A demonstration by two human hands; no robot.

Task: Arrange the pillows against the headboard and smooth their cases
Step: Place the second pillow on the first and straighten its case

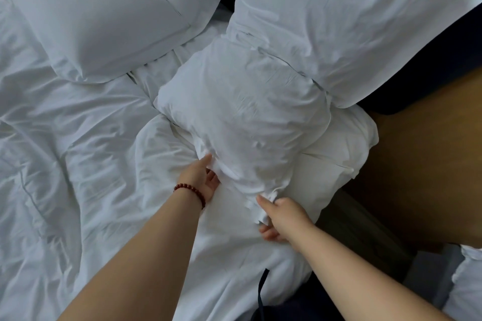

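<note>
Together, the left hand (202, 177) and right hand (281, 219) each gripped the bunched near edge of the middle pillow (242, 109). It lay on the rumpled duvet (78, 151), its far end touching the right pillow (352, 21), with the left pillow (104, 21) apart.

Left grip (202, 177) and right grip (280, 219) extended forward, both pinching, thumbs uppermost

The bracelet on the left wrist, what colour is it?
The bracelet is dark red; the head view shows it.
</note>
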